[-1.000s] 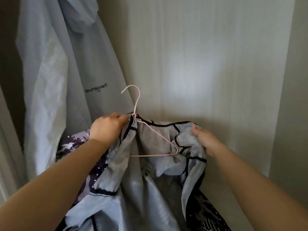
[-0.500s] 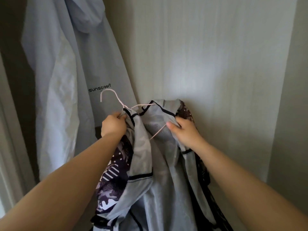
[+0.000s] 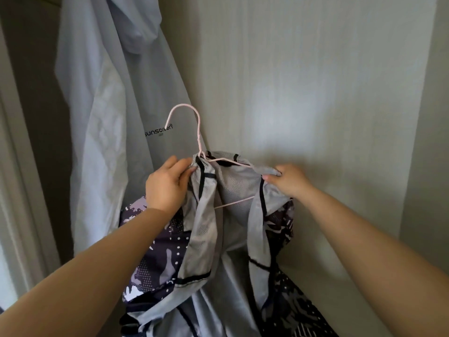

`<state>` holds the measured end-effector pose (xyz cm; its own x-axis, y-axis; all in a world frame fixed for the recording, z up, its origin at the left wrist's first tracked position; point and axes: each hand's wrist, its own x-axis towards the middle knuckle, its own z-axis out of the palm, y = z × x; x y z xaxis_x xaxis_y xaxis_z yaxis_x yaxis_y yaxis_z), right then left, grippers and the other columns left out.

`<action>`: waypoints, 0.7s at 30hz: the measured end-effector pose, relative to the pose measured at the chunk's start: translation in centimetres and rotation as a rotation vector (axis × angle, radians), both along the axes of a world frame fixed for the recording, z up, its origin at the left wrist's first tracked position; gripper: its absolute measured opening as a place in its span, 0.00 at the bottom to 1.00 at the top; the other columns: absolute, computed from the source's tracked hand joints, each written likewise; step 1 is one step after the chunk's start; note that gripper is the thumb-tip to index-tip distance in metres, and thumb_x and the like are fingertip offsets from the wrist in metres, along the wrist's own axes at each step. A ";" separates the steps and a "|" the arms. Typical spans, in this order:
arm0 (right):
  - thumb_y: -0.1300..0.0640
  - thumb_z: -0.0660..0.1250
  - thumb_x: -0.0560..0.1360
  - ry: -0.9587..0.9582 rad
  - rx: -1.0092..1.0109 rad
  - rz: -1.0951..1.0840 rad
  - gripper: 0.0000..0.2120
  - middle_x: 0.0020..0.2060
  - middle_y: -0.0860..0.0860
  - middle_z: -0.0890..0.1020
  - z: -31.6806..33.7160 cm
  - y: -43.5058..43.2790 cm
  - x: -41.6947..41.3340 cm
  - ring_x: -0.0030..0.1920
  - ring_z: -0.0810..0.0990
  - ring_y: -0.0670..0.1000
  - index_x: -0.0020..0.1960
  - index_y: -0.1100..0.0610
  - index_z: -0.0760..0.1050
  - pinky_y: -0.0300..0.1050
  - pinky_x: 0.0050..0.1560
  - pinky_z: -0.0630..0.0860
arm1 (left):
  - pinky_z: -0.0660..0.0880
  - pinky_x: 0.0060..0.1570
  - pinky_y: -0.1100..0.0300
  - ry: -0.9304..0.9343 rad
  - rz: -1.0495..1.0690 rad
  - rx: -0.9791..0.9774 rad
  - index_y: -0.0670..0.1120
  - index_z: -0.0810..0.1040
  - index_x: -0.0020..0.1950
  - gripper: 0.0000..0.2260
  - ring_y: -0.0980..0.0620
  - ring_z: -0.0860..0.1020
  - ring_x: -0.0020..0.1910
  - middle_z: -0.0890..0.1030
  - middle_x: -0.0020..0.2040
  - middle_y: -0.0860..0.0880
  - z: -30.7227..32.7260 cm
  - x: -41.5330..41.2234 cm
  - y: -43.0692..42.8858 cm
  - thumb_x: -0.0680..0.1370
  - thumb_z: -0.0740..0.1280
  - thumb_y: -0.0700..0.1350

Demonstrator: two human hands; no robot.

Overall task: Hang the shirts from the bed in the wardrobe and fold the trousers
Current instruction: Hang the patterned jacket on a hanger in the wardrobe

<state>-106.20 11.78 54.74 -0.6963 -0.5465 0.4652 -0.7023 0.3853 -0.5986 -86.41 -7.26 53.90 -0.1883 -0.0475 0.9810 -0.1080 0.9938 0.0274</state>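
A grey mesh-lined shirt [image 3: 233, 190] with black seams and a dark camouflage outer side hangs inside out on a thin pink wire hanger [image 3: 198, 132]. The hanger's hook points up and left, free of any rail. My left hand [image 3: 167, 186] grips the shirt's left shoulder just under the hook. My right hand [image 3: 289, 180] pinches the fabric at the right shoulder, over the hanger's right end. The rest of the shirt drapes down between my forearms.
A pale blue hooded jacket [image 3: 111, 122] with "sunscreen" lettering hangs at the left inside the wardrobe. The wardrobe's pale wood-grain back panel [image 3: 303, 93] fills the middle, its side panel [image 3: 427, 142] stands at the right. A door edge [image 3: 14, 190] runs down the far left.
The hanger's hook has swung upright. My right hand has moved right, pulling the shirt's shoulder out over the hanger's right end. The shirt sits more spread on the hanger.
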 end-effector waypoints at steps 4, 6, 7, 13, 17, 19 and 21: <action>0.52 0.65 0.77 0.030 0.234 0.084 0.15 0.36 0.57 0.76 2.3 1.5 -0.2 0.39 0.70 0.50 0.41 0.64 0.75 0.42 0.37 0.62 | 0.69 0.22 0.60 -0.041 0.076 -0.128 0.40 0.83 0.47 0.09 0.44 0.70 0.23 0.73 0.32 0.43 0.2 0.9 0.3 0.77 0.63 0.42; 0.51 0.65 0.77 0.076 0.377 0.048 0.18 0.30 0.52 0.70 4.0 2.2 0.0 0.32 0.68 0.48 0.33 0.60 0.69 0.41 0.32 0.63 | 0.70 0.19 0.58 -0.066 0.119 -0.166 0.41 0.83 0.49 0.06 0.44 0.71 0.24 0.73 0.31 0.43 0.7 1.0 0.8 0.74 0.68 0.36; 0.51 0.66 0.76 0.082 0.409 0.046 0.19 0.27 0.50 0.68 4.7 2.5 0.0 0.29 0.66 0.46 0.30 0.58 0.66 0.37 0.28 0.63 | 0.69 0.19 0.58 -0.076 0.140 -0.183 0.41 0.83 0.49 0.08 0.45 0.70 0.24 0.72 0.31 0.43 1.1 1.1 0.9 0.72 0.71 0.34; 0.53 0.67 0.76 0.008 0.408 0.077 0.17 0.18 0.41 0.71 6.4 3.8 -0.7 0.25 0.68 0.40 0.29 0.52 0.69 0.29 0.24 0.64 | 0.66 0.19 0.61 -0.095 0.197 -0.318 0.43 0.84 0.51 0.15 0.46 0.71 0.24 0.72 0.31 0.44 2.7 1.6 1.4 0.67 0.74 0.30; 0.51 0.67 0.75 -0.094 0.147 0.068 0.07 0.34 0.42 0.79 6.0 5.0 -1.8 0.35 0.74 0.42 0.41 0.52 0.78 0.34 0.34 0.69 | 0.63 0.18 0.61 -0.192 0.258 -0.526 0.46 0.83 0.50 0.13 0.46 0.73 0.27 0.73 0.33 0.46 2.3 1.9 1.2 0.71 0.63 0.37; 0.48 0.67 0.75 -0.120 -0.018 0.063 0.07 0.42 0.47 0.81 6.2 5.4 -2.2 0.39 0.76 0.44 0.47 0.51 0.79 0.38 0.43 0.71 | 0.62 0.18 0.62 -0.242 0.284 -0.531 0.47 0.84 0.50 0.15 0.46 0.73 0.26 0.73 0.32 0.47 1.9 2.0 1.2 0.71 0.60 0.40; 0.47 0.67 0.75 -0.131 -0.063 0.070 0.08 0.45 0.51 0.82 6.8 5.2 -1.8 0.39 0.77 0.45 0.46 0.51 0.80 0.39 0.44 0.71 | 0.63 0.19 0.63 -0.249 0.274 -0.422 0.47 0.84 0.48 0.13 0.46 0.73 0.25 0.73 0.31 0.46 2.0 1.7 1.1 0.69 0.63 0.38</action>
